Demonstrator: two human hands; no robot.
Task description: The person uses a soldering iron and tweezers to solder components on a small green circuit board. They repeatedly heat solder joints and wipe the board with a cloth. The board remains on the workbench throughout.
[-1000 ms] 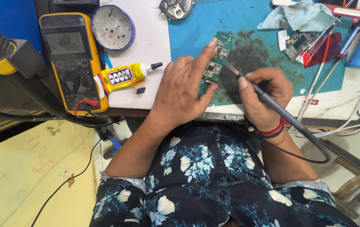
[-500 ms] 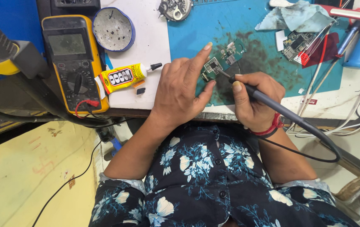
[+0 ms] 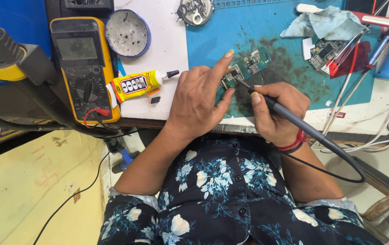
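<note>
Your left hand [image 3: 199, 102] pins the small green board [image 3: 245, 68] on the blue mat [image 3: 276, 31], near the middle of the bench's front edge, forefinger and thumb closed on its left end. Your right hand [image 3: 278, 111] has a shut grip on the soldering iron [image 3: 294, 122], tip touching the board just beside your thumb. A small slip could burn that thumb or bridge pads, and the trailing cable [image 3: 339, 174] may tug the iron off line.
</note>
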